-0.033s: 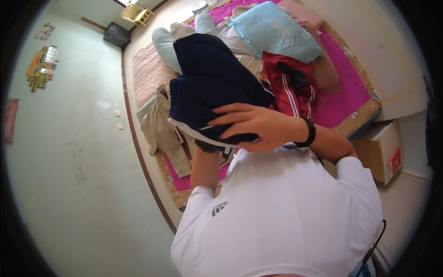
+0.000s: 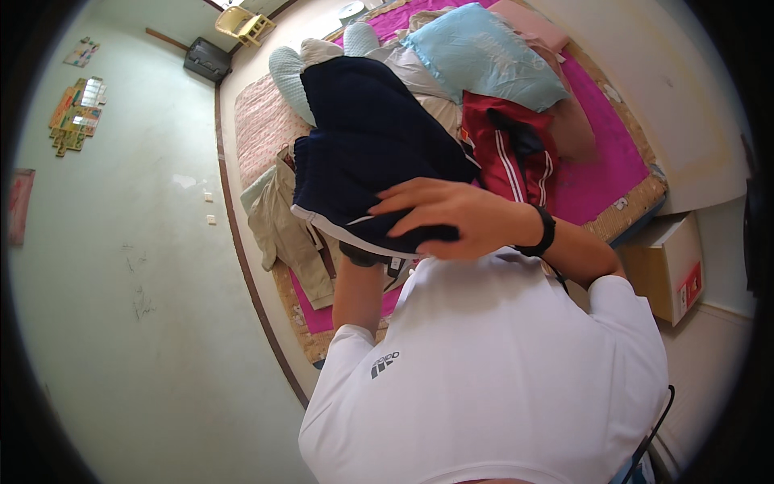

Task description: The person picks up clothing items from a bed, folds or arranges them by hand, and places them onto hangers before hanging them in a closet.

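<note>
Navy track pants (image 2: 379,129) with white piping and a gathered cuff are held up in front of my chest, folded over. My right hand (image 2: 455,214) lies across their near part, fingers spread and stretched out on the cloth. My left forearm (image 2: 359,294) reaches up beneath the pants. The cloth covers my left hand, so its fingers do not show; a black band circles that wrist. Beyond the pants, red track pants (image 2: 508,149) with white stripes lie on the bed, and beige trousers (image 2: 290,230) lie to the left.
The bed has a magenta sheet (image 2: 601,173). A light blue pillow (image 2: 488,56) and more clothes are heaped at its far end. A pale wall (image 2: 129,323) runs along the left, a yellow chair (image 2: 244,27) stands far off, and a cabinet (image 2: 657,266) is at the right.
My right hand has shifted very slightly over the navy track pants. The view has tilted a little; the clothes on the bed lie as before.
</note>
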The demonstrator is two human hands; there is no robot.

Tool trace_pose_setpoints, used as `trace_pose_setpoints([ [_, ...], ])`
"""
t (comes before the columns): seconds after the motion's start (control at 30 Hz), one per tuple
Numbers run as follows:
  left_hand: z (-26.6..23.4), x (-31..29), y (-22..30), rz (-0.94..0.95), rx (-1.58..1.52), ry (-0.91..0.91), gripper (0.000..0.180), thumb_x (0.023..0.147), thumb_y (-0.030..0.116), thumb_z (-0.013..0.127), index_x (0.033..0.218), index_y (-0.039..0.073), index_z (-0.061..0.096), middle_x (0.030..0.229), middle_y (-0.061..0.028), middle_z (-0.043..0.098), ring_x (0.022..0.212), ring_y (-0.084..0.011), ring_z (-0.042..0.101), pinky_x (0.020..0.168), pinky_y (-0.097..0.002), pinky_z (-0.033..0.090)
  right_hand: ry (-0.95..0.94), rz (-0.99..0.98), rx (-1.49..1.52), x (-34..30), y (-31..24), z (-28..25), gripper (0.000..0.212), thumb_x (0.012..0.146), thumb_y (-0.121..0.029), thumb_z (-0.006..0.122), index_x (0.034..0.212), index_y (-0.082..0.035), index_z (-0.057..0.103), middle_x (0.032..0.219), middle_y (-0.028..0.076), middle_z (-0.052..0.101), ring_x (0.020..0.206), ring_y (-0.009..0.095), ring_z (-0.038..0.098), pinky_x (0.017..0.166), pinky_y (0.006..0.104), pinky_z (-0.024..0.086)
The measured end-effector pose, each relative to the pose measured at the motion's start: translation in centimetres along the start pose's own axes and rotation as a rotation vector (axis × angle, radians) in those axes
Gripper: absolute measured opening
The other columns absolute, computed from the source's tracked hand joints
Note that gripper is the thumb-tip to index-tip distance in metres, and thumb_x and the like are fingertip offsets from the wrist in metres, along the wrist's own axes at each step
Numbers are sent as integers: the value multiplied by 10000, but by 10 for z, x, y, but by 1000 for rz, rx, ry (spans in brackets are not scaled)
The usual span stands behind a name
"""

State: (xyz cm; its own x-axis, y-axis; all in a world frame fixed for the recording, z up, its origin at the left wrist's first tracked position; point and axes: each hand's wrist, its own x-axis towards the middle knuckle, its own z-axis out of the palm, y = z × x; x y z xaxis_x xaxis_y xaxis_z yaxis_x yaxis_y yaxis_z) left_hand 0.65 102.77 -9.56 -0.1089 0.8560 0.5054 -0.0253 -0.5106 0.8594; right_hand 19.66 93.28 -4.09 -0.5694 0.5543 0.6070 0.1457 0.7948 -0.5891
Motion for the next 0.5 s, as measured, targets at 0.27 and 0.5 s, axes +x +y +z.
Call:
trace_pose_setpoints([
  [0.27, -10, 47, 12, 138, -3, 118, 554, 1084, 399, 450, 1478, 12, 398, 1421, -108, 495, 1250, -210, 531, 1083, -359, 420, 114, 283, 36, 5, -1, 1, 497, 739, -188, 861, 1152, -30, 634, 1067, 164, 669, 990, 315, 680, 846, 385, 535],
  [0.5, -16, 69, 9, 200, 70, 171, 582, 1093, 404, 412, 1526, 19, 347, 1497, -112, 440, 1314, -220, 489, 1139, -370, 376, 39, 170, 105, 14, -7, 21, 346, 760, -102, 783, 1060, -56, 618, 838, 133, 645, 828, 367, 653, 719, 427, 512],
])
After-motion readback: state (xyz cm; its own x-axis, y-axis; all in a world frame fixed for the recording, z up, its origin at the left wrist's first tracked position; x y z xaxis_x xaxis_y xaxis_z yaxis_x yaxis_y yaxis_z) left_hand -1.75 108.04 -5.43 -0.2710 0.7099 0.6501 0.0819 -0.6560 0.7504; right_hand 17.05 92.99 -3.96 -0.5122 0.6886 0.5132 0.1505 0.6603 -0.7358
